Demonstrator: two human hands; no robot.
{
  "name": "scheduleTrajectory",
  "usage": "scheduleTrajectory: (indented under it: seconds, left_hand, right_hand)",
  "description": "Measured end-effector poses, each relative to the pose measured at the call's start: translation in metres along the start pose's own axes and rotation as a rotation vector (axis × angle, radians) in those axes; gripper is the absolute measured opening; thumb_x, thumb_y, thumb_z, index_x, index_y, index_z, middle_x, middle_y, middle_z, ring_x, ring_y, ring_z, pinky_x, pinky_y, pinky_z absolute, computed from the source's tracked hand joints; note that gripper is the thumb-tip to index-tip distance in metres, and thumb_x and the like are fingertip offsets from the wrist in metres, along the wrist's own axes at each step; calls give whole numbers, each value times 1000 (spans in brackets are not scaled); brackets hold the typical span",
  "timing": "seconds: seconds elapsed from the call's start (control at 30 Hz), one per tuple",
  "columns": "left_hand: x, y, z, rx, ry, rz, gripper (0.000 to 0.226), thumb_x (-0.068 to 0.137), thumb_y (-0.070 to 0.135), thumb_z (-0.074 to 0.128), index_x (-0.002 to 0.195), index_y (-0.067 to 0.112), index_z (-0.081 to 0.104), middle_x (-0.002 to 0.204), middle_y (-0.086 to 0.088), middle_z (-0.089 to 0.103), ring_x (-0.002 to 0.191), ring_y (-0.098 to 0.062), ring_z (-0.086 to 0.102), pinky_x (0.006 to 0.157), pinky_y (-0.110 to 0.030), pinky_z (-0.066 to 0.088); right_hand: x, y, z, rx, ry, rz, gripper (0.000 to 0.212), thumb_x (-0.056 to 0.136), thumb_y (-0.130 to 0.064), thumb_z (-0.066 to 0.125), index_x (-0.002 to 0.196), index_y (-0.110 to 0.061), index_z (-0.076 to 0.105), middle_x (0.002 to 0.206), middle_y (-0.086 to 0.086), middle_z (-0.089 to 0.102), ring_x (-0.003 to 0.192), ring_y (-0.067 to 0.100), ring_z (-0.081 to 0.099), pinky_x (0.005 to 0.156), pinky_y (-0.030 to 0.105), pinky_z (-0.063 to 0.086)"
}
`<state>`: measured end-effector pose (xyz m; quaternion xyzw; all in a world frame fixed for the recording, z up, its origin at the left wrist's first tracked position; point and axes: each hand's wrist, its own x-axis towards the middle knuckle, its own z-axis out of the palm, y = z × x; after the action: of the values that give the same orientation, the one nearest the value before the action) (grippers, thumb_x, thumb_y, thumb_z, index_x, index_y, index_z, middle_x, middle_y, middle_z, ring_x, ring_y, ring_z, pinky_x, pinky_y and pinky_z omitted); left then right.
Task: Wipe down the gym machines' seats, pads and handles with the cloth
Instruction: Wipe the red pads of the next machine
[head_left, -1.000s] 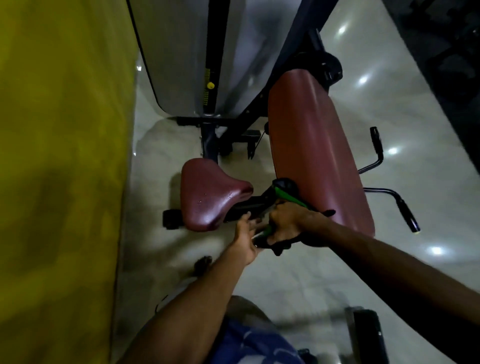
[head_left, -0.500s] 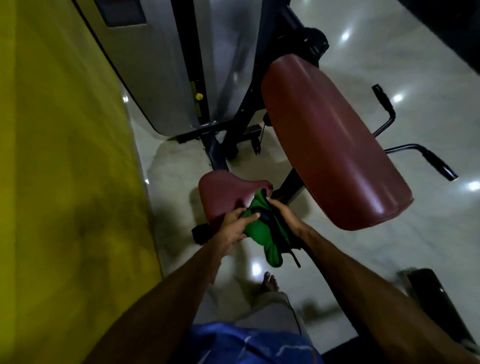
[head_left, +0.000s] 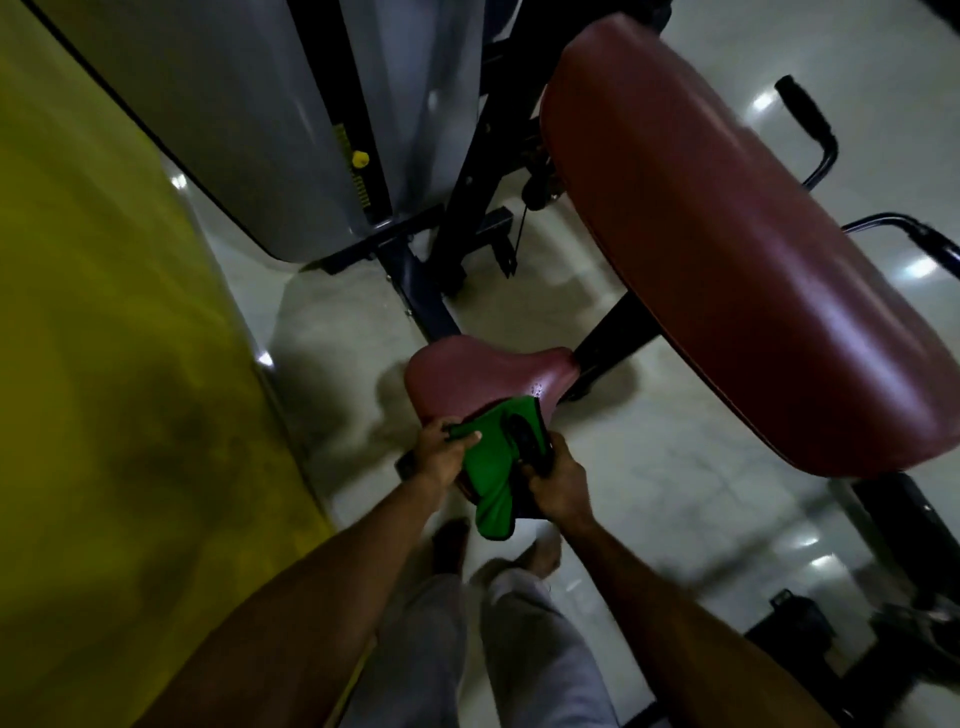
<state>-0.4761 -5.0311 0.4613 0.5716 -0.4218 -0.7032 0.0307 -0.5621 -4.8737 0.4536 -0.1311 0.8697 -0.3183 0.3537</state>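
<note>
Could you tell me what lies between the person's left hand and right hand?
The green cloth spans the gap between the left hand and the right hand, both holding it by the small seat, in the head view.

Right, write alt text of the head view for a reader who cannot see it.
From above, a left hand and right hand hold a green cloth at the near edge of a small maroon seat. A long maroon pad is to its right, a yellow wall to its left.
</note>
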Motion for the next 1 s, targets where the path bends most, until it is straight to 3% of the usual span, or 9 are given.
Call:
scheduleTrajectory:
  seconds: [0.1,0.3,0.47,0.53,0.6,0.73,0.87,0.93,1.0]
  left_hand:
    - [29,-17,-5,21,80,-18,18,90,9,67,105,11,57,98,-6,65,90,-24,64,83,-39,55]
    - [140,-126,-39,-26,267,-231,37,69,51,54,91,24,66,112,-15,68,92,-36,68,80,-52,59]
    - [58,-40,-15,-287,78,-348,47,106,40,28,131,10,55,125,-14,59,121,-34,56,96,-45,46]
    - [69,-57,-17,-397,22,-389,53,106,46,28,135,11,54,115,-10,63,108,-28,61,85,-40,49]
    - [81,-74,-22,-444,29,-405,58,104,53,27,142,15,50,105,-4,65,90,-22,62,77,-35,49]
    - [88,-93,-22,-419,-10,-372,48,105,48,28,137,22,53,127,-9,63,109,-30,62,78,-34,52]
    - [93,-89,-36,-360,-13,-369,37,106,34,30,131,18,52,106,-3,64,91,-22,63,68,-33,57]
    - [95,-84,-22,-239,-69,-409,31,106,24,35,135,16,45,117,-4,59,116,-28,59,80,-37,59]
    - [104,-85,-7,76,46,-233,62,92,9,51,148,10,24,149,-23,35,140,-52,26,101,-62,43]
  right_hand:
    - [12,12,30,-405,189,-303,79,86,-49,68,153,-20,38,150,10,48,133,32,47,102,44,42]
    - [46,45,82,-784,-58,-653,84,92,-71,52,161,-36,24,172,4,10,158,32,3,120,65,17]
    - [97,45,80,-857,-43,-886,61,100,-66,43,157,-46,31,171,-1,15,158,33,8,120,69,7]
    - [117,31,77,-910,-36,-913,62,101,-68,38,158,-50,23,172,-4,7,158,30,3,120,68,5]
    - [137,14,79,-938,12,-851,61,101,-71,32,157,-53,19,172,-6,5,158,28,3,119,67,6]
    - [162,-27,100,-843,97,-631,53,103,-66,31,154,-55,27,170,-5,18,155,32,17,115,68,11]
    - [157,-52,135,-765,77,-580,44,104,-58,36,147,-50,45,166,-4,29,151,36,22,114,69,15]
    - [141,-44,147,-816,18,-726,44,103,-55,42,146,-49,47,166,-5,30,151,35,22,114,68,18]
    - [122,-19,147,-856,-56,-900,46,101,-55,46,146,-50,47,165,-7,32,150,32,23,114,65,19]
